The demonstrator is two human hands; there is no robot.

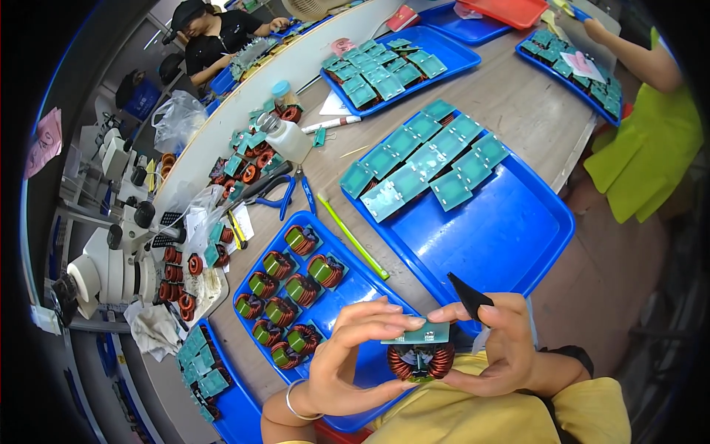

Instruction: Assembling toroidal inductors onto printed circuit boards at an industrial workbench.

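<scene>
Between my two hands is a toroidal coil (420, 362) wound in copper-red wire, with a small green circuit board (421, 334) along its top. My left hand (347, 362) is closed on it, fingertips on the board's upper edge and thumb under the coil. My right hand (503, 348) has its thumb at the coil's lower right side. A black pointed tool (467, 294) sticks up from its fingers; its exact kind is not clear. Below my hands lies a blue tray (347, 300) with several coils on boards, green patches facing up.
A larger blue tray (510, 229) holds rows of green boards; another blue tray (458, 55) stands beyond. Blue-handled pliers (279, 201), a yellow-green stick (353, 237) and a white bottle (288, 140) lie left of centre. A microscope (111, 266) stands at left. Co-workers sit across and at right.
</scene>
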